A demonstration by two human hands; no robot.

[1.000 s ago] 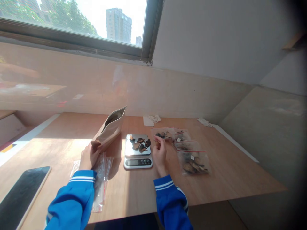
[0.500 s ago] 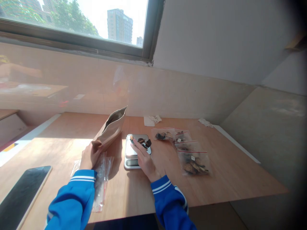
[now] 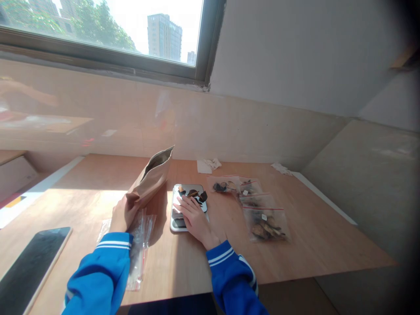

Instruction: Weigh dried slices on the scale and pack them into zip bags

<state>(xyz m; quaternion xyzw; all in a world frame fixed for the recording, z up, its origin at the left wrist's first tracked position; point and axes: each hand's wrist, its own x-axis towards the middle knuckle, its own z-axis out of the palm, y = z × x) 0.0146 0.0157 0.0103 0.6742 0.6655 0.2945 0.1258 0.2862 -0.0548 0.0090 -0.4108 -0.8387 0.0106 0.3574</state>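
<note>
My left hand (image 3: 124, 213) is closed on the lower left edge of a brown kraft paper pouch (image 3: 154, 181), whose mouth gapes toward the upper right. Under and beside that hand lie clear zip bags (image 3: 139, 258). A small digital kitchen scale (image 3: 175, 212) stands right of the pouch. Several dark brown dried pieces (image 3: 193, 193), perhaps dried mushroom, rest on its plate; one piece (image 3: 181, 190) sits at the plate's left. My right hand (image 3: 194, 218) is over the scale's front, fingers stretched out and holding nothing, partly covering the display.
Several red-striped zip bags of dried pieces (image 3: 267, 225) lie on the table to the right. A phone (image 3: 31, 267) is at the front left. Crumpled white paper (image 3: 210, 165) lies near the wall, with another scrap (image 3: 281, 169) farther right.
My right hand has let go of a dried piece at the plate's left and drawn back slightly toward me, its fingers now spread. My left hand and the pouch have stayed put.
</note>
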